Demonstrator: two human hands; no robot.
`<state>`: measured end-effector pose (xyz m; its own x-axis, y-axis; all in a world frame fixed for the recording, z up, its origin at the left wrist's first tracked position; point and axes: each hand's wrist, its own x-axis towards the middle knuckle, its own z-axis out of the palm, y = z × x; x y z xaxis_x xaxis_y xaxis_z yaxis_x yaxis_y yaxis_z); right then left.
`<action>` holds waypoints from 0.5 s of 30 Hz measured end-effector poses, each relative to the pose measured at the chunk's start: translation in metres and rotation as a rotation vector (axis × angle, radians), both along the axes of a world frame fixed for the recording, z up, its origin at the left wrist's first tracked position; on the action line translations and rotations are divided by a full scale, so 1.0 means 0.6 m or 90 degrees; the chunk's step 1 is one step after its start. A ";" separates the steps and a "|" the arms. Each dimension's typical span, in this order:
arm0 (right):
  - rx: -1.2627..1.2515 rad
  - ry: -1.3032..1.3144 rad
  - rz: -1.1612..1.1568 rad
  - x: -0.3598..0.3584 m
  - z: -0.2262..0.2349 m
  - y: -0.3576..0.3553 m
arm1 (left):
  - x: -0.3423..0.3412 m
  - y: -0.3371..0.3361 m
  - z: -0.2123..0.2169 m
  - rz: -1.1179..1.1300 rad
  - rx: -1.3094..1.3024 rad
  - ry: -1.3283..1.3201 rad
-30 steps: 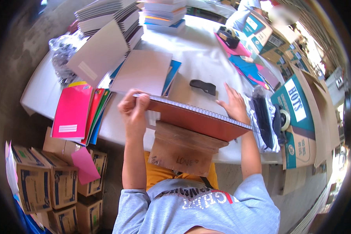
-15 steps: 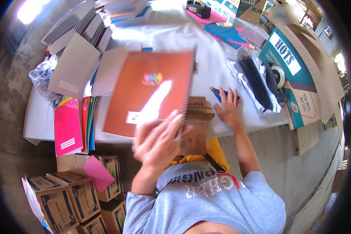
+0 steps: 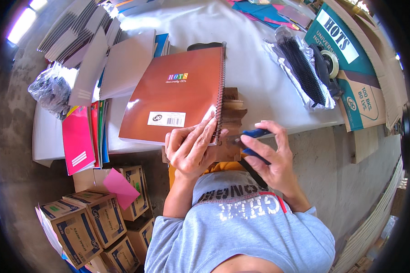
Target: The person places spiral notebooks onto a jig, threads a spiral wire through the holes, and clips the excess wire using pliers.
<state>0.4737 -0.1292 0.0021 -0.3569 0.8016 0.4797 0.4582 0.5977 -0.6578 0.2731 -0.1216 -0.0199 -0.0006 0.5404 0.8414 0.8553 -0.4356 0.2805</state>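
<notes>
Head view: my left hand [image 3: 191, 150] pins the brown spiral notebook [image 3: 177, 95] corner while my right hand [image 3: 271, 154] pinches blue-handled pliers [image 3: 253, 134] (jaws at the coil end), so I judge a slip could bend the wire.

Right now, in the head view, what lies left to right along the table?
Bag of black coils → pink covers → orange notebook under the left hand → right hand holding blue pliers → black spirals in plastic → tape roll → teal box.
</notes>
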 end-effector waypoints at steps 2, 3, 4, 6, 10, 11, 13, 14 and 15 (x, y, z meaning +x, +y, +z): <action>0.045 -0.066 -0.005 -0.008 0.000 -0.007 | 0.000 -0.002 0.000 -0.003 -0.012 0.005; 0.025 -0.054 -0.004 -0.011 -0.002 -0.006 | 0.000 -0.003 0.000 -0.001 -0.016 0.002; 0.005 -0.035 -0.009 -0.013 -0.003 -0.004 | 0.000 -0.005 0.000 -0.003 -0.021 -0.005; 0.000 -0.044 0.001 -0.014 -0.007 0.000 | 0.001 -0.007 0.001 -0.004 -0.027 -0.012; 0.012 -0.038 0.009 -0.013 -0.013 0.001 | 0.005 -0.009 0.005 -0.007 -0.050 -0.016; 0.011 -0.038 0.008 -0.014 -0.014 0.001 | 0.006 -0.009 0.005 -0.003 -0.045 -0.018; -0.014 0.000 0.006 -0.014 -0.016 -0.001 | 0.007 -0.007 0.004 -0.001 -0.049 -0.019; -0.022 -0.017 0.010 -0.015 -0.016 -0.001 | 0.007 -0.006 0.003 0.000 -0.051 -0.017; -0.011 -0.027 0.007 -0.015 -0.015 -0.001 | 0.007 -0.005 0.001 -0.002 -0.052 -0.017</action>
<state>0.4646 -0.1299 -0.0070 -0.3849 0.8056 0.4504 0.4797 0.5915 -0.6480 0.2774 -0.1243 -0.0196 -0.0214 0.6073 0.7942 0.8456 -0.4128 0.3385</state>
